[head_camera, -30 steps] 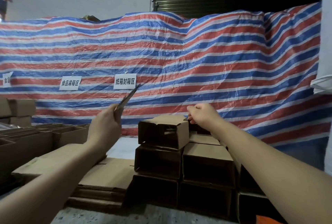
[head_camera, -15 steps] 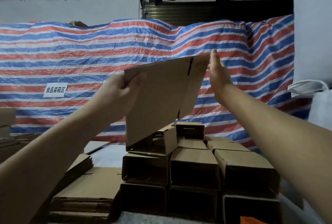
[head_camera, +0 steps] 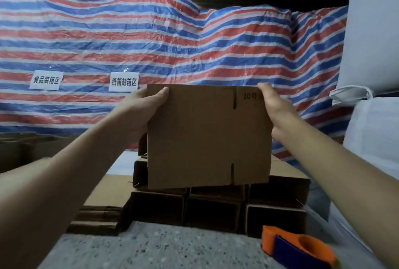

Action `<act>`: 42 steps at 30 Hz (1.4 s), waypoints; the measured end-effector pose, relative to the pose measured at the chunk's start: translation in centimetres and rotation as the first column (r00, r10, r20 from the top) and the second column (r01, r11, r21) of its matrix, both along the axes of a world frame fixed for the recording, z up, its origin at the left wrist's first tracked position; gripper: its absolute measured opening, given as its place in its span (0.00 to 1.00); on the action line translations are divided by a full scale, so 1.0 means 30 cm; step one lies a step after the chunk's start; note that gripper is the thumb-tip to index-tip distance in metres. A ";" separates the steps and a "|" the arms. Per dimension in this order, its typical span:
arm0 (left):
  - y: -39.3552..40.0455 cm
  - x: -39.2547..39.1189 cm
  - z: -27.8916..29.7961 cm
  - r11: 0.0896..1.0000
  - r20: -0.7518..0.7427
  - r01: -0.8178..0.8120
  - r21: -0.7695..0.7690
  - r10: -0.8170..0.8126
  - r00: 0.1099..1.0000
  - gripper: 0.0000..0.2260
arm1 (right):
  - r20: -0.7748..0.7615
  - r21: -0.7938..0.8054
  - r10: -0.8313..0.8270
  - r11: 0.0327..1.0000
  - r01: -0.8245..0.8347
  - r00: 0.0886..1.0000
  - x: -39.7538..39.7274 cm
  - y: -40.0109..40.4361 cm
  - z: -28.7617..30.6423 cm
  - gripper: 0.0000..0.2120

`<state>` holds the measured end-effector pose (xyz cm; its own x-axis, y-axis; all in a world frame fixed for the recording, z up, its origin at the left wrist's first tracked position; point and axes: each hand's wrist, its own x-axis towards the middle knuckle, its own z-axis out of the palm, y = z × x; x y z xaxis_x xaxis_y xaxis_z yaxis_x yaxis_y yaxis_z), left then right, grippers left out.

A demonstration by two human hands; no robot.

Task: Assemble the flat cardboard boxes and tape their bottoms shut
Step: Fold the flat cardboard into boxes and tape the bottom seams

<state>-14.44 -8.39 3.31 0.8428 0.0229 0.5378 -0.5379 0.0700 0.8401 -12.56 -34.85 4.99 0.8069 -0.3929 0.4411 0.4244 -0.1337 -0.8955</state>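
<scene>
The flat cardboard box (head_camera: 207,137) is held upright in front of the camera, above the stack of assembled boxes (head_camera: 218,204) on the speckled tabletop (head_camera: 151,249). The left hand (head_camera: 140,109) has its grip closed on the box's upper left edge, thumb on the near face, while the right hand (head_camera: 275,109) clasps the upper right edge. An orange and blue tape dispenser (head_camera: 295,247) lies at the lower right, and two white signs hang on the striped tarp (head_camera: 194,42) behind.
</scene>
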 end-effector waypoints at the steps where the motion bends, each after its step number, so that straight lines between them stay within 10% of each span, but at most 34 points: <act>1: -0.010 0.006 -0.030 1.000 -0.003 -0.027 0.006 0.027 1.000 0.09 | -0.017 0.006 -0.002 1.000 0.002 1.000 -0.006 -0.006 -0.040 0.27; 6: -0.056 0.060 -0.208 0.996 -0.175 -0.088 -0.001 0.087 0.981 0.22 | -0.138 0.074 0.006 0.997 0.004 0.990 -0.026 -0.031 -0.227 0.17; 12: -0.073 0.144 -0.418 0.990 -0.338 -0.138 -0.007 0.127 0.933 0.13 | -0.242 0.140 -0.002 0.989 0.037 0.970 -0.019 -0.012 -0.465 0.31; 18: -0.063 0.187 -0.564 0.983 -0.397 -0.141 0.120 0.178 0.900 0.15 | -0.306 0.155 -0.030 0.985 0.081 0.952 -0.004 -0.007 -0.622 0.19; 28: -0.021 0.182 -0.458 0.920 -0.435 0.118 0.374 0.062 0.898 0.12 | -0.318 0.182 0.013 0.982 0.047 0.948 -0.005 -0.017 -0.634 0.20; 42: -0.092 0.128 -0.444 0.979 -0.395 0.042 0.202 0.042 0.918 0.06 | -0.173 0.068 0.132 0.990 -0.121 0.976 0.000 -0.070 -0.608 0.22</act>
